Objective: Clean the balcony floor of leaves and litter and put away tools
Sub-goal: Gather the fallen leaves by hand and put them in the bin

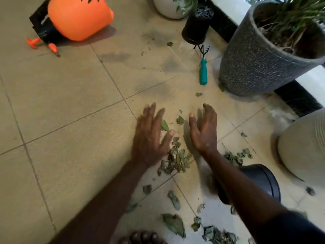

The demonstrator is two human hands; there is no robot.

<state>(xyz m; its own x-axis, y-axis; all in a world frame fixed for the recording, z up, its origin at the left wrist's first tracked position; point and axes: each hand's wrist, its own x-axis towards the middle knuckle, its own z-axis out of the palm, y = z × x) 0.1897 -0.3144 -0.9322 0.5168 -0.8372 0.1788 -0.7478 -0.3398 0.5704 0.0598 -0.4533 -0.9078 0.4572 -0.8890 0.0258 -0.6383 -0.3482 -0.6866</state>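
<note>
My left hand (151, 136) and my right hand (204, 129) hover low over the tiled floor with fingers spread, palms facing each other, holding nothing. Between and just behind them lies a small pile of dry leaves (176, 160). A single green leaf (165, 125) and a crumpled one (180, 120) lie between the fingertips. More loose leaves (174, 224) are scattered nearer to me. A hand rake with a teal handle (203, 72) lies on the floor ahead. An orange sprayer bottle (77, 18) lies on its side at the far left.
A large speckled grey planter (249, 66) stands at the right, a small black pot (197, 27) and a white pot (167, 7) behind it. A black pot (260, 180) lies under my right forearm. A pale ribbed pot (304, 150) is at the right edge. My toes (142, 237) show below.
</note>
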